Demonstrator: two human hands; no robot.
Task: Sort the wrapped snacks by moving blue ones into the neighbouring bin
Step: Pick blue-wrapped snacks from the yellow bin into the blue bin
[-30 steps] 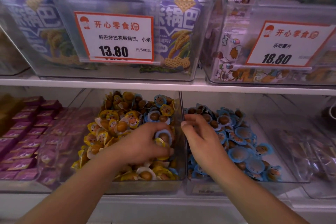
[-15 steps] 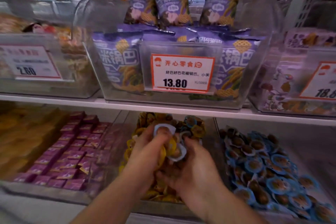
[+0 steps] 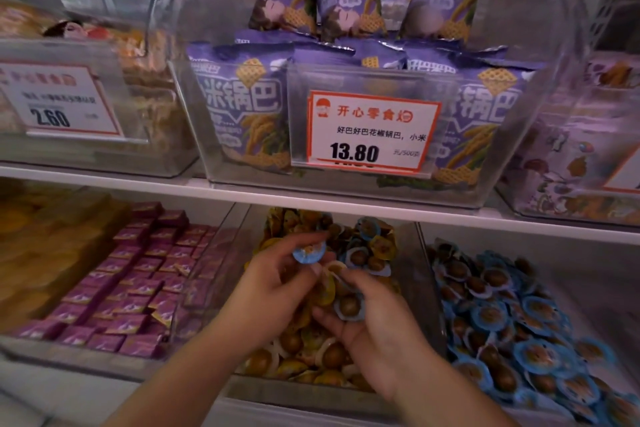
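From the head view, my left hand (image 3: 277,282) pinches a blue-wrapped snack (image 3: 309,252) between thumb and fingertips, held up above the middle bin (image 3: 420,291), which is heaped with yellow-wrapped snacks (image 3: 298,347) and a few blue ones at its back. My right hand (image 3: 377,319) sits just beside the left, over the same bin, its fingers curled round another blue-edged snack (image 3: 349,306) with a brown centre showing. The two hands nearly touch at the fingertips. To the right, the neighbouring bin (image 3: 571,274) holds a pile of blue snacks (image 3: 512,329). To the left lies a bin of purple packets (image 3: 138,288). On the shelf above, a clear tub of purple bags (image 3: 239,111) carries a price label (image 3: 372,132) reading 13.80, and another label (image 3: 59,100) at the left reads 2.60.
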